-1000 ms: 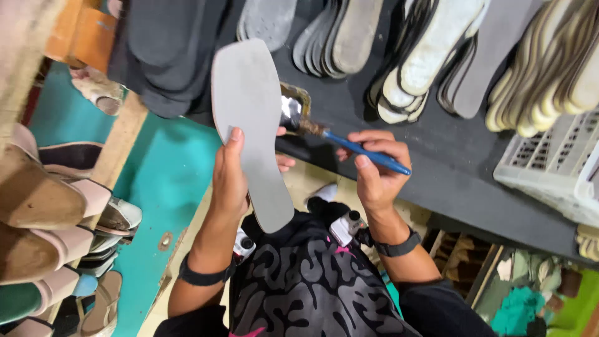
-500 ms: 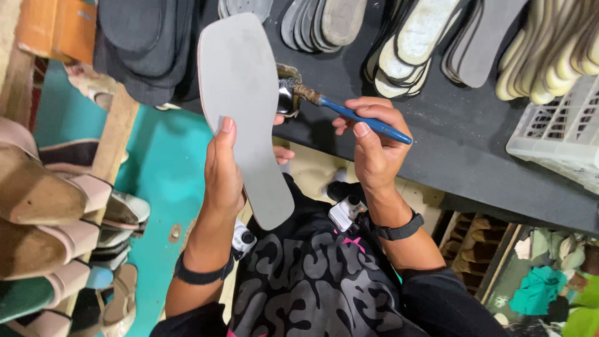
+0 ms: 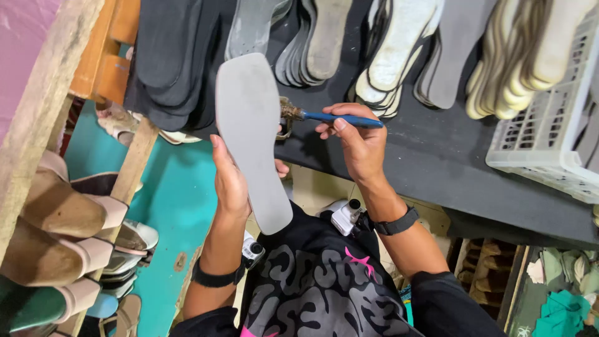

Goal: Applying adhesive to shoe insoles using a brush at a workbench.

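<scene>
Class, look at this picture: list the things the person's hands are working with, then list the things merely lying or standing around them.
In hand:
- grey insole, held upright by the left hand
- blue-handled brush, held by the right hand, bristles at the insole's edge

Lying about:
- rows of insoles on the dark table
- white plastic basket
- finished shoes on the rack at left

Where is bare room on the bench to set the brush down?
Bare dark bench top lies right of the right hand, between the fanned insoles and the white basket. The far edge is crowded with stacked soles; left of the grey insole, dark soles overlap.
</scene>
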